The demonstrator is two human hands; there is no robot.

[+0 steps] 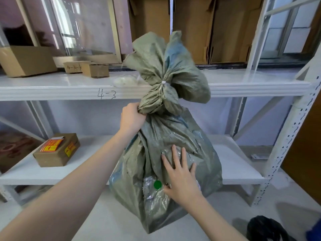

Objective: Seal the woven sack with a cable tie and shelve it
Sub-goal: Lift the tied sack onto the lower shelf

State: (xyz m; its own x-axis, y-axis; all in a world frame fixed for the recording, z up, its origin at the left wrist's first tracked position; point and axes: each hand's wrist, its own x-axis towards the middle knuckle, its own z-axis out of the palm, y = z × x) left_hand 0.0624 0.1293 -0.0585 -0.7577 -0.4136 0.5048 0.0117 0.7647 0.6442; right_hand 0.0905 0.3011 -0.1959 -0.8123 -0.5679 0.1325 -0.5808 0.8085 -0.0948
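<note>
- Large cardboard box point(26, 60): stands at the far left of the upper shelf point(243, 84), with two smaller cartons point(88, 68) just beside it to the right.
- Taped carton point(57, 150): lies on the lower shelf point(239, 164) at left; orange and yellow labels are stuck to its top.
- Shelf marking point(106, 93): "4-3" is handwritten on the front edge of the upper shelf.
- Left hand point(132, 117): closed in a fist around the gathered neck of the sack, just below the tie; the arm reaches up from the lower left.
- Woven sack point(173, 136): grey-green, upright and bulging, in front of the shelving at centre; whether its base rests on the pale surface below cannot be told. Its bunched top flares up in front of the upper shelf edge.
- Cable tie point(163, 82): white, cinched round the neck of the sack, above the left hand.
- Green sticker point(157, 184): round, on the sack's lower front, just left of the right hand.
- Right hand point(180, 178): open, fingers spread, palm flat against the sack's front; it grasps nothing.
- Upright post point(284, 153): perforated white frame at right.
- Black bag point(264, 228): on the floor, lower right corner.
</note>
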